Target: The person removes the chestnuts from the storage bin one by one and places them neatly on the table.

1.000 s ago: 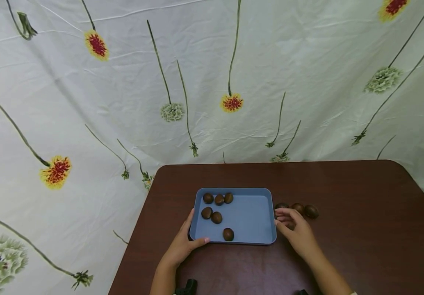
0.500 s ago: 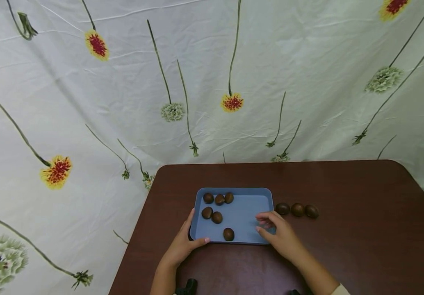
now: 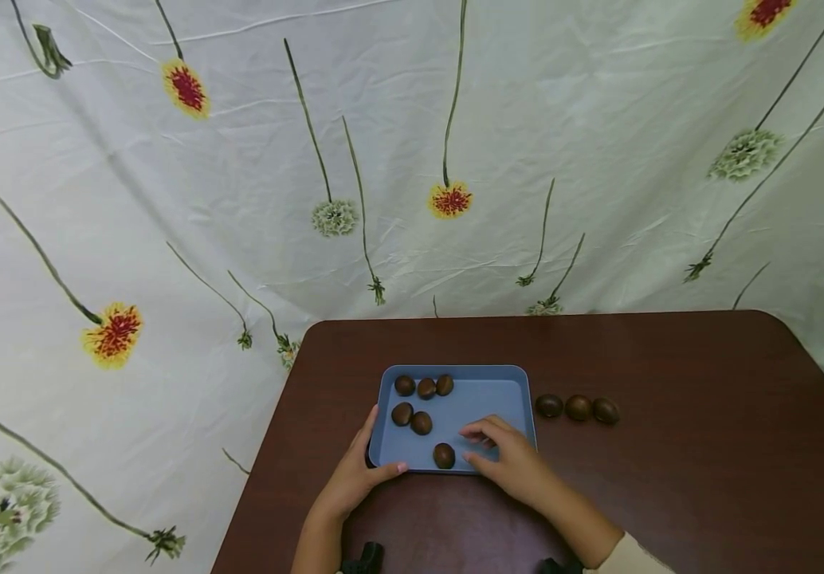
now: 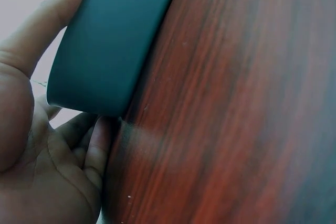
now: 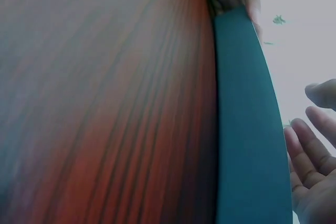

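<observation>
My left hand [image 3: 355, 470] grips the near left corner of a blue rectangular tray [image 3: 487, 399], thumb over the near rim and fingers along the left wall. In the left wrist view that hand [image 4: 58, 145] shows around the tray's dark-looking wall [image 4: 110, 40]. Chestnuts lie in the tray: three [image 3: 426, 388] at the back left, two [image 3: 412, 418] below them, and a single one [image 3: 444, 456] near the front. Over the tray's front right part, my right hand [image 3: 512, 462] hovers with fingertips just right of that single chestnut. The right wrist view shows its thumb and fingers [image 5: 310, 150] apart.
Three more chestnuts [image 3: 578, 408] lie in a row on the dark brown table [image 3: 692, 478], just right of the tray. Behind the table hangs a white cloth [image 3: 383, 159] printed with flowers. Black wrist gear [image 3: 365, 558] shows at the bottom edge.
My right hand has moved left from beside the three chestnuts, across the tray's right rim, to near the single front chestnut. The left hand, tray and chestnuts in it stay put.
</observation>
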A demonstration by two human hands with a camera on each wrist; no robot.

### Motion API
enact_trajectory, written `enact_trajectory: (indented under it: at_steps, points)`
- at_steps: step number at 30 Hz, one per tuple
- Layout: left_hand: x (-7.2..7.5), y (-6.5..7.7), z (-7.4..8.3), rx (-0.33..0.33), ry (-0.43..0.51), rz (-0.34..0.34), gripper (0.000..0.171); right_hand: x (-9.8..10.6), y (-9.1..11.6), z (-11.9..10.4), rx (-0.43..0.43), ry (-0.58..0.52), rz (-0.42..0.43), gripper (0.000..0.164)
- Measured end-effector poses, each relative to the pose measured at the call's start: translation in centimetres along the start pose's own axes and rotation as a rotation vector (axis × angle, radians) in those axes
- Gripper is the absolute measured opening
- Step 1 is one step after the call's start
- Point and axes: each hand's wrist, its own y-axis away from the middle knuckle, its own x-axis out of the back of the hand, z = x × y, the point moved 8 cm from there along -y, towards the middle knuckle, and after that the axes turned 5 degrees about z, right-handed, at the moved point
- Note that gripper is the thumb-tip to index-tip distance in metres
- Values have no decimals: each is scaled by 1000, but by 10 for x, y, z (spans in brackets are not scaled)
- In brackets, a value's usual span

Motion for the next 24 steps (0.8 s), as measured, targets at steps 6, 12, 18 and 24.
enact_trajectory:
  at_steps: [6, 12, 18, 24]
  points:
    - [0, 0, 1, -6, 18, -9, 115, -21, -10, -9, 59, 50, -35, 32]
    - [-1, 0, 1, -9, 22, -16, 114, -33, -17, -5, 44, 93, -66, 30]
    - [-1, -1, 1, -10, 15, -15, 114, -38, -20, 0, 17, 110, -94, 32]
    - [1, -1, 2, -9, 13, -11, 114, -41, -22, 2, 4, 124, -114, 32]
